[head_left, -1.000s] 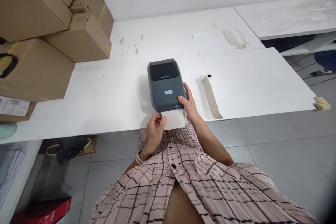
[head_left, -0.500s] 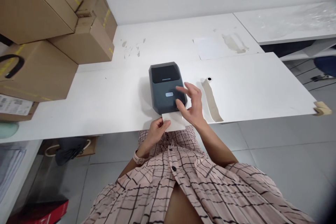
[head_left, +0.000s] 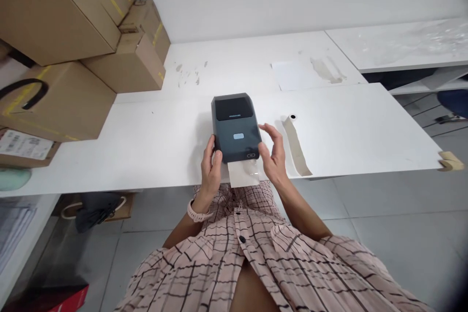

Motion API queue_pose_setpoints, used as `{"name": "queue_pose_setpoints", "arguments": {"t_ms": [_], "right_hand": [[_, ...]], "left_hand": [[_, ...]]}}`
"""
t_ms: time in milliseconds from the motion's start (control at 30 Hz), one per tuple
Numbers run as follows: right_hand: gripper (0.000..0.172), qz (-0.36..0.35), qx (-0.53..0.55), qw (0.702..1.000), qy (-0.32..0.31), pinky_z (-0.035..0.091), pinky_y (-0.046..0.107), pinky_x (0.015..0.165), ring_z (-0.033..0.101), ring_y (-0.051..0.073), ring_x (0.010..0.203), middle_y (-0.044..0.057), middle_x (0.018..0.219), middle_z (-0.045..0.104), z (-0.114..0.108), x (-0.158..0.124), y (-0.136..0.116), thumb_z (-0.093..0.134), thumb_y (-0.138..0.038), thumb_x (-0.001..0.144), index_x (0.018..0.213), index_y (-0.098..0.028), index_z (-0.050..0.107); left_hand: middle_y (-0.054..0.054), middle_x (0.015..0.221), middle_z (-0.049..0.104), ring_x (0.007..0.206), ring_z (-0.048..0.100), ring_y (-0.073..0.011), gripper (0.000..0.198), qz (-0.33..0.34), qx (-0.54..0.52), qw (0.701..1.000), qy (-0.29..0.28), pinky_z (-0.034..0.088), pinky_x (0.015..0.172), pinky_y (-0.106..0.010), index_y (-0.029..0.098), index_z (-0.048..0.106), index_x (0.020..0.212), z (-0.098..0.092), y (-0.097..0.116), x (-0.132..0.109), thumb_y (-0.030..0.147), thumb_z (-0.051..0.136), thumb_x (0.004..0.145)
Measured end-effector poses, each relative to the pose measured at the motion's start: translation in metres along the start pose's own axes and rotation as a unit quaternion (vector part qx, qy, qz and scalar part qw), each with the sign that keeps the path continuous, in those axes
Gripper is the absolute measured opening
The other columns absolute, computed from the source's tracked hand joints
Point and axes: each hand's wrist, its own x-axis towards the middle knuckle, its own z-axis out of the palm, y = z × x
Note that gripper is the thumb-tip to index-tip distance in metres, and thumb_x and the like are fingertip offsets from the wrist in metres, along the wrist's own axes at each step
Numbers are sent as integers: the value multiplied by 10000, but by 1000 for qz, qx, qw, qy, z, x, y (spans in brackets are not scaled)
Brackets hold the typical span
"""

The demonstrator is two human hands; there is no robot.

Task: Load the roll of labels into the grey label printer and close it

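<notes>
White tabletop (head_left: 146, 146) carries stacked cardboard boxes (head_left: 62, 58) at far left. Dark label printer (head_left: 235, 126) stands at the near edge, centre, between both hands. Left hand (head_left: 211, 168) lies released, fingers flat along the printer's left front corner, thumb on its front edge. Right hand (head_left: 273, 153) is released, fingers spread, just beside the right front corner; contact cannot be confirmed. Label (head_left: 243, 174) protrudes from the printer front, between the hands, ungrasped.
</notes>
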Motion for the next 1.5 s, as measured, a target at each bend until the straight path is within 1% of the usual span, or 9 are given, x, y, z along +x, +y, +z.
{"name": "queue_pose_setpoints", "arguments": {"t_ms": [167,400,567,833,967,1100,1233,1367,1500], "right_hand": [[566,134,123,983,11,328,557,1294,450,271,1533,74,1615,529,3,-16,23,453,-628,1038,1517,-331,505],[618,119,122,985,24,319,522,1311,418,257,1558,65,1654,481,13,-20,28,416,-663,1034,1534,-311,500],[642,101,146,984,32,345,562,1292,458,287,1534,99,1592,556,9,-11,21,434,-706,1004,1488,-296,537],[672,-12,65,998,0,308,561,1303,398,299,1563,46,1625,505,2,73,-2,348,-770,1004,1513,-360,504],[857,-64,-22,997,-23,229,536,1328,263,300,1622,60,1726,339,15,132,-8,331,-854,954,1632,-329,308],[939,-79,-88,993,-30,233,538,1322,216,327,1638,73,1743,303,31,183,2,229,-875,947,1689,-305,156],[955,-124,-123,982,-72,284,501,1303,272,310,1622,55,1724,344,41,223,20,210,-871,949,1703,-327,-5],[922,-152,-145,975,-68,306,527,1290,318,313,1602,68,1711,356,36,228,15,263,-830,974,1703,-328,2],[752,-213,-200,951,-99,333,558,1267,401,341,1546,105,1636,470,23,195,-8,424,-643,1023,1665,-286,264]], "left_hand": [[-8,1747,325,1620,296,-254,695,-5,-36,999,6,334,1314,-409,338,353,1640,10,-9,2,648,417,1022],[-35,1762,286,1635,253,-245,721,2,-54,998,25,283,1331,-424,299,310,1659,19,-27,7,662,337,1037],[-2,1775,246,1662,144,-251,697,33,-11,999,32,224,1351,-392,294,429,1611,10,-23,10,672,316,1036],[-22,1658,481,1596,347,-288,651,131,-44,990,-3,265,1335,-448,293,525,1531,1,20,79,668,474,1001],[-60,1673,454,1590,357,-316,748,103,-21,994,10,316,1302,-500,334,433,1568,0,13,115,610,669,915],[-102,1698,406,1577,379,-323,717,-7,36,999,-13,362,1275,-495,298,391,1588,6,-10,113,380,665,931],[-70,1724,360,1595,338,-312,764,-25,57,998,-16,354,1284,-486,312,374,1595,12,-20,102,207,639,885],[-88,1698,403,1558,400,-329,790,-28,50,998,-3,393,1259,-499,295,415,1574,12,-18,106,127,642,836],[-120,1635,494,1483,500,-330,812,-28,51,998,7,450,1208,-492,260,446,1557,12,-18,114,74,648,793]]}}
